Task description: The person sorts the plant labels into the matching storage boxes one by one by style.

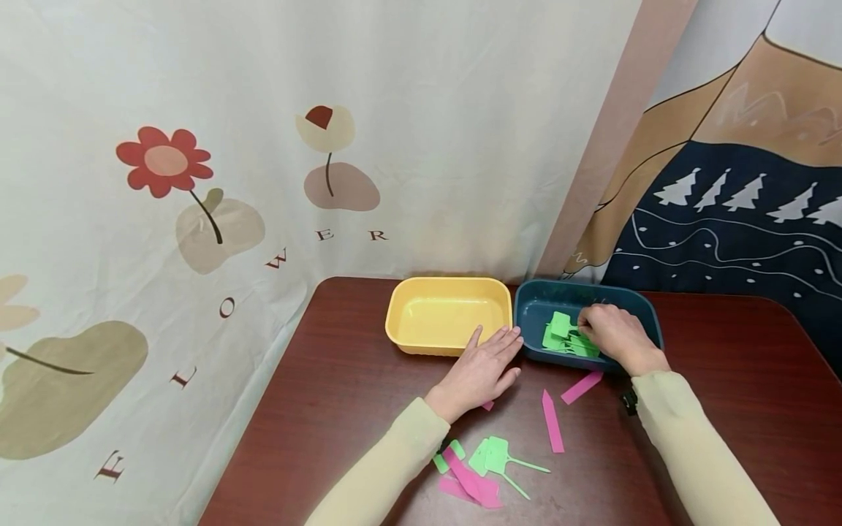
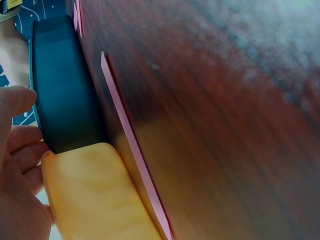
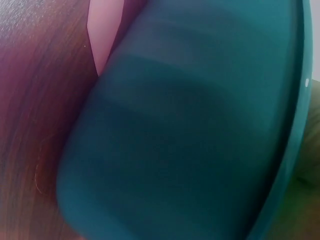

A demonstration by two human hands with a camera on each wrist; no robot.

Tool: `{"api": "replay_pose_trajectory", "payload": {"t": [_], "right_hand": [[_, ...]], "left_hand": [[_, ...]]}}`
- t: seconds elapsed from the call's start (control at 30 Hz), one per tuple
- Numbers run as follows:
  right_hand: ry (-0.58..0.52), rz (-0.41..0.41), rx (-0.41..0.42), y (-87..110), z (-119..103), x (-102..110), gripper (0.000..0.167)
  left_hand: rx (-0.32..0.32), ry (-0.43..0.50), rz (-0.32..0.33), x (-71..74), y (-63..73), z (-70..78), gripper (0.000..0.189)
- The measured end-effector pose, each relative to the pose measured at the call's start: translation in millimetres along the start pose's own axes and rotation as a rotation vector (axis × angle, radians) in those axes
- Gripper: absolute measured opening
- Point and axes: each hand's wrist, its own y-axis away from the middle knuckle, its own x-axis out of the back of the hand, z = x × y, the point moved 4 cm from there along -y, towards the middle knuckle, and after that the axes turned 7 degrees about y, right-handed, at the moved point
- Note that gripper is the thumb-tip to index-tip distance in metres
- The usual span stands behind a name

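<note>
My right hand point(image 1: 618, 336) reaches over the front of the dark blue tray point(image 1: 585, 288) with its fingers curled. The fingertips appear to pinch the stem of a green plant label point(image 1: 560, 324), above several other green labels point(image 1: 572, 345) in that tray; the hand itself partly hides this contact. With fingers straight, my left hand point(image 1: 475, 374) rests at the front right corner of the yellow tray point(image 1: 411, 345), fingertips by the neighbouring rims of both trays. In the right wrist view the blue tray's outer wall point(image 3: 175, 130) hides the right fingers.
Pink plant labels point(image 1: 552, 422) point(image 1: 582, 387) lie before the blue tray, and another pink label point(image 2: 131, 137) lies close to the yellow tray. Nearer the front, green labels point(image 1: 496, 454) and pink labels point(image 1: 470, 481) form a loose pile. Fabric hangs behind the brown table point(image 1: 316, 409).
</note>
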Motion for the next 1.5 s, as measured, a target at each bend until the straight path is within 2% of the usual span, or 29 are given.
{"api": "replay_pose_trajectory", "payload": {"t": [0.13,0.27,0.43,0.63,1.0,1.3,1.5], "right_hand": [[-0.02,-0.008,-0.007,0.2,1,-1,0.007],[-0.044,0.018,-0.016,2.7,1,3,0.005],[-0.071,0.052,-0.031,8.4,0,9,0.014],[-0.099,0.106,-0.063,21.5,-6,13,0.032],[-0.115,0.274,-0.043,50.0,-38,17,0.04],[-0.109,0.347,-0.02,72.8,-64,12,0.042],[-0.094,0.416,0.012,89.6,-80,5,0.049]], "left_hand": [[-0.002,-0.003,-0.001,-0.7,-0.4,0.2,0.054],[-0.003,-0.007,-0.002,-1.0,-0.3,0.3,0.054],[-0.003,-0.004,-0.006,-0.1,-0.5,0.2,0.054],[0.0,-0.007,-0.012,0.2,-0.2,0.1,0.054],[0.005,-0.001,-0.012,-1.4,-0.3,-1.0,0.055],[0.016,-0.005,-0.022,-1.6,-1.1,-1.2,0.055],[0.022,-0.006,-0.029,-1.6,-0.8,-0.9,0.055]]}}
